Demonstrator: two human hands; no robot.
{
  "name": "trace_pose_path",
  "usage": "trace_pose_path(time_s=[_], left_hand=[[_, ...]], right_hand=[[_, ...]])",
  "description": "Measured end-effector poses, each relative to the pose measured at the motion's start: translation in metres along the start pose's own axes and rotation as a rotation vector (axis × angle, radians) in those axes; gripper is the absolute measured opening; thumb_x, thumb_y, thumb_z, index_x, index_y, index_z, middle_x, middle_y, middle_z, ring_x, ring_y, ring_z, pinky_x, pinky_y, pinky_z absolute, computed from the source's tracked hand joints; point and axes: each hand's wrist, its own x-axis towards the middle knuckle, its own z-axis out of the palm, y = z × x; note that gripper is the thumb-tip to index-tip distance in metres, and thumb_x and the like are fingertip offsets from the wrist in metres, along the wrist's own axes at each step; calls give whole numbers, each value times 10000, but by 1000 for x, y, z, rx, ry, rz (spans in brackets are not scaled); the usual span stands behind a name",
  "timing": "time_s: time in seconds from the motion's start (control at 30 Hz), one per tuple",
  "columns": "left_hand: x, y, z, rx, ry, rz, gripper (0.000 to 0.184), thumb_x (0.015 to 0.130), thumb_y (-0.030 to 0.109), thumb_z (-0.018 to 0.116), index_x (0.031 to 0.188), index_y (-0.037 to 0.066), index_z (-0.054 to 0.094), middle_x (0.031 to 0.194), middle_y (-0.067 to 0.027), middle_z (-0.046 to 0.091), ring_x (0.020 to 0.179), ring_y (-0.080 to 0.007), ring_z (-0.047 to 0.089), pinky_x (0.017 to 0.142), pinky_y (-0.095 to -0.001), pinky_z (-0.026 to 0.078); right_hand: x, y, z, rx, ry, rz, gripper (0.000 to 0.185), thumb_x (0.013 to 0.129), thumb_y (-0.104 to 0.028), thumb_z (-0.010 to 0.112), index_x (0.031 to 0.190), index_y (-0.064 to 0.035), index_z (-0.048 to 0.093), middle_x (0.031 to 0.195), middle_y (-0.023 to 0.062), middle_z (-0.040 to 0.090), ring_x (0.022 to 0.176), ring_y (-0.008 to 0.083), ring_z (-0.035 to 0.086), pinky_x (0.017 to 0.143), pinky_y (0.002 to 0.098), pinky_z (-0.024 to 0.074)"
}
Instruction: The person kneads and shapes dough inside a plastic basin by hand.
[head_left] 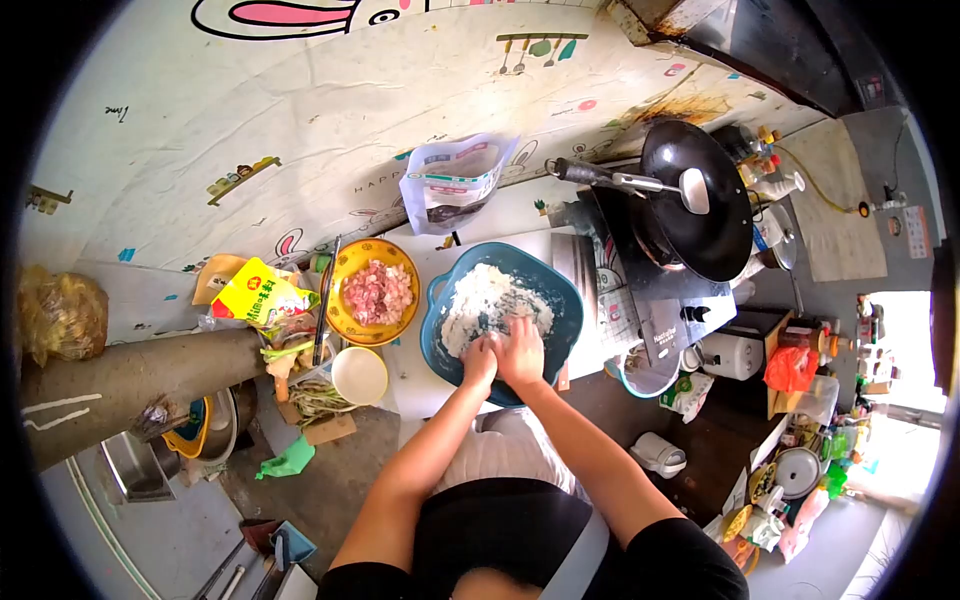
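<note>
A blue basin [572,300] with a side handle stands on the counter in front of me, holding loose white floury dough [490,295]. Both hands are down in its near half, side by side and touching. My left hand [480,362] is closed at the edge of the floury mix, its fingertips hidden. Beside it, my right hand [520,352] has its fingers curled and pressed into the flour. Left of the basin, a yellow bowl [343,325] holds chopped raw meat [378,292], with dark chopsticks [326,300] along its left side.
A black wok [690,150] with a spatula [692,190] sits on the stove at right. An open plastic bag [450,190] stands behind the basin. A white bowl [360,376], green vegetables [322,396] and a yellow seasoning packet [262,294] lie at left, near a thick pipe [150,380].
</note>
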Motion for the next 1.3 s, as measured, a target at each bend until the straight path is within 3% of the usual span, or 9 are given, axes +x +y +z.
trace_pose_path(time_s=[0.1,0.3,0.43,0.67,0.8,1.07,1.17,1.2,1.3], left_hand=[[-1,2,-9,-268,-69,-185,459,940,357,351,976,-30,593,916,-148,626,916,-256,575,831,-370,422],[-3,15,0,-85,29,-158,531,961,378,272,1014,-48,584,979,-211,617,958,-317,570,851,-384,415],[-5,15,2,63,-27,-25,535,957,375,256,904,-62,560,887,-199,602,852,-321,565,787,-403,419],[-38,38,24,-150,220,15,247,908,190,416,1002,-36,454,827,-132,543,609,-155,514,500,-272,430],[-41,35,25,-287,-29,-431,333,866,105,399,1183,76,303,930,-89,477,721,-177,525,542,-286,478],[-47,39,29,-354,65,-148,317,846,112,591,1089,30,405,936,-128,535,778,-183,584,622,-313,543],[-35,34,13,-215,-7,-71,291,823,104,626,1025,16,436,866,-106,561,680,-171,586,573,-307,540],[-39,41,9,-187,16,14,304,796,116,665,982,12,448,776,-85,579,602,-154,578,490,-274,499],[-18,23,-8,262,-11,338,313,758,118,702,959,13,485,724,-83,587,617,-140,585,491,-273,471]], right_hand=[[1,-7,7,-132,-76,40,345,781,-322,590,1037,-94,553,1006,101,518,932,293,510,783,408,419],[24,13,23,-202,-38,7,218,740,-262,589,890,-104,596,957,75,546,899,276,511,767,414,413],[44,24,31,-139,45,20,179,739,-224,595,861,-93,583,890,72,560,879,288,518,759,426,411],[64,43,43,-63,11,11,102,765,-166,575,773,-65,589,805,100,597,801,306,557,720,415,446],[70,44,43,-63,2,43,116,787,-166,552,755,-58,583,809,110,604,796,310,561,738,417,454],[71,50,39,216,-162,238,379,902,-345,439,810,-18,608,835,159,620,846,373,560,766,447,445],[70,47,21,470,-210,421,540,939,-451,367,809,-2,638,767,125,637,805,294,611,743,373,449],[67,45,17,549,-135,435,543,946,-455,368,815,-8,648,691,83,596,723,196,579,694,329,438],[61,36,-9,649,-138,531,521,951,-437,371,809,-17,644,645,50,548,645,151,523,639,303,420]])
